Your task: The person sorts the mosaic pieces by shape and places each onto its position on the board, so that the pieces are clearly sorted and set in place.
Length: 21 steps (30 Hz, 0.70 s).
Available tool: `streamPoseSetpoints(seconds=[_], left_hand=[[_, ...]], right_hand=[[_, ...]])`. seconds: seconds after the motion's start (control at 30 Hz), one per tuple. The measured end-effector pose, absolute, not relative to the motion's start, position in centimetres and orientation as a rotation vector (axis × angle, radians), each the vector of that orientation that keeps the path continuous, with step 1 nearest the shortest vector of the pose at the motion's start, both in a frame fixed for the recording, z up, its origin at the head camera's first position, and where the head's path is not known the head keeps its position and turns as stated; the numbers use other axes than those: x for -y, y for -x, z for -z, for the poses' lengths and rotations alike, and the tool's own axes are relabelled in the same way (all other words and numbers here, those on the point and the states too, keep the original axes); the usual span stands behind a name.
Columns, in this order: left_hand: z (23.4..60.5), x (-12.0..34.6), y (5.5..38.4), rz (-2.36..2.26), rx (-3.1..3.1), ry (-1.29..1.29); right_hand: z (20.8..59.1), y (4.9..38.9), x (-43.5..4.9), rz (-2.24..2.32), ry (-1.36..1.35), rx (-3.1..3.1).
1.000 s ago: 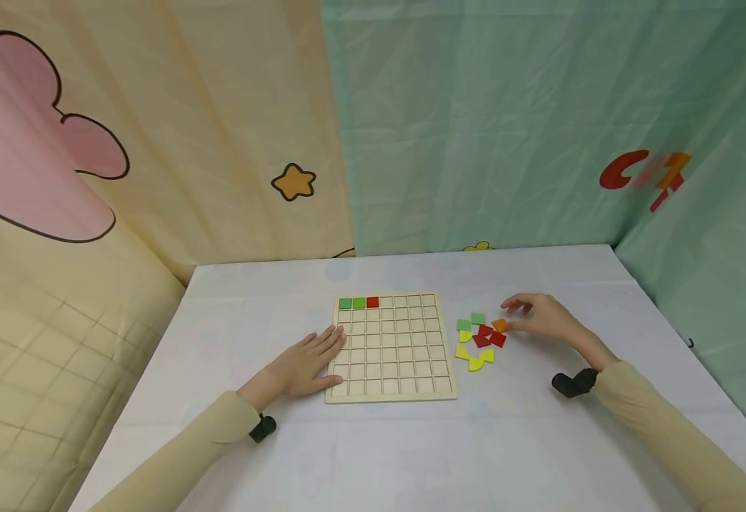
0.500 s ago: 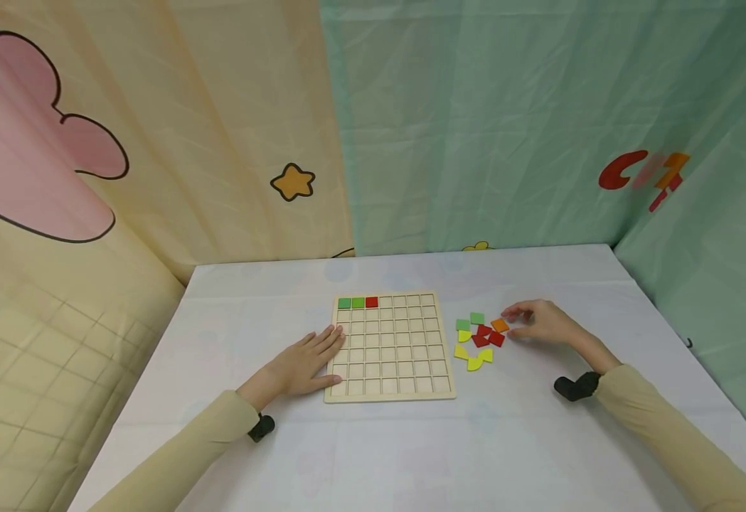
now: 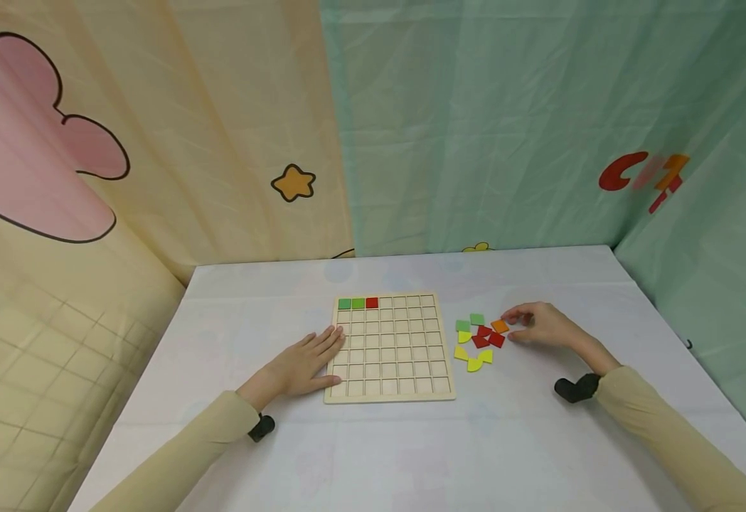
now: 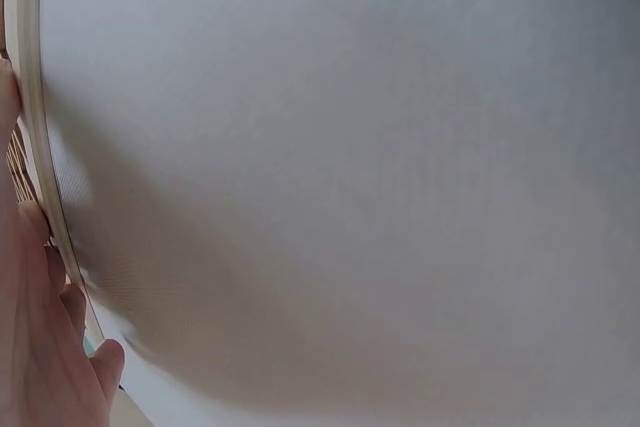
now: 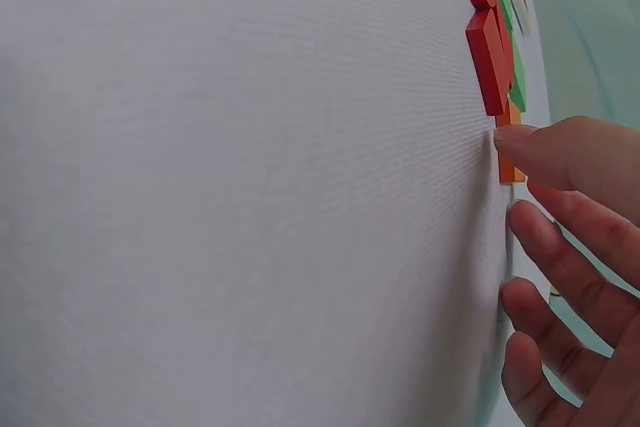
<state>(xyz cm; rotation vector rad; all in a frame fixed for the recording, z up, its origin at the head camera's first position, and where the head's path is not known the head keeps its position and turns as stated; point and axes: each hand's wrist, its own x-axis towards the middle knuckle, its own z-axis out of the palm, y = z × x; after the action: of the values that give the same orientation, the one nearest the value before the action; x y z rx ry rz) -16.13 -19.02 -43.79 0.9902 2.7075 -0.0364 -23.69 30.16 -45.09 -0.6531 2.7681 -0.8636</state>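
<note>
My left hand [image 3: 301,363] lies flat with its fingers spread over the left edge of a wooden grid board [image 3: 388,396]. In the left wrist view its fingertips sit along the board's edge [image 4: 42,137]. My right hand [image 3: 544,325] is on the right, beside an orange tile [image 3: 499,326], its thumb and index finger apart at the tile's right side. In the right wrist view the thumb [image 5: 560,152] overlaps the orange tile, and the other fingers are loosely bent. A dark green tile [image 3: 344,304], a light green tile [image 3: 358,303] and a red tile [image 3: 372,303] fill the board's top-left squares.
Between board and right hand lie loose pieces: green squares [image 3: 477,319], red tiles [image 3: 496,339] and several yellow rounded pieces [image 3: 474,365]. A white cloth covers the table [image 3: 398,455]. Printed curtains [image 3: 475,128] stand behind and at both sides.
My right hand has shifted slightly toward me, and its index finger has come down closer to the orange tile. The left hand and the tiles are as before.
</note>
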Motion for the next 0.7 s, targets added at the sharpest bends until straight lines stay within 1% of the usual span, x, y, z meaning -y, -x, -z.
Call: streamPoseSetpoints(seconds=[0.7], left_hand=[[44.36,19.2,16.36,0.04,-2.709,-0.974]], right_hand=[[45.08,23.89,-29.78,0.837,0.622,-2.759]])
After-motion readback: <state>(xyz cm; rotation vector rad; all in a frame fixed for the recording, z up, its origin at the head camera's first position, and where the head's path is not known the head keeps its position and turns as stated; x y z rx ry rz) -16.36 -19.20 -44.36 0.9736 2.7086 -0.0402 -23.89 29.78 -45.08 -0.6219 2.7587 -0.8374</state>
